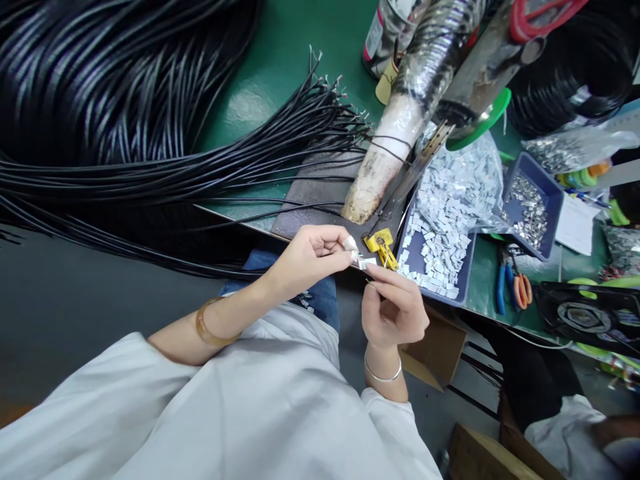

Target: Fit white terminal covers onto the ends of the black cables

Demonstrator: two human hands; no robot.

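My left hand (320, 257), white wrapping on its fingertips, is closed in a pinch at a small white piece (371, 262) with a silvery part. Close by on the right, my right hand (397, 303) is also closed in a pinch, its fingertips touching or almost touching that piece. A thin dark bit shows at its thumb, too small to name. Just beyond the fingers lies a yellow tool or clip (383, 247) on a dark plate (313, 183). A blue tray (467, 267) full of small white rectangular pieces (440, 260) stands right of my hands.
Black cables (240, 157) with stripped ends cover the left. A foil-wrapped duct (420, 87) slants down to the plate. To the right are another blue tray (549, 230) of metal parts, blue-handled pliers (501, 283), orange-handled pliers (523, 291) and a black fan (585, 317). Another person sits lower right.
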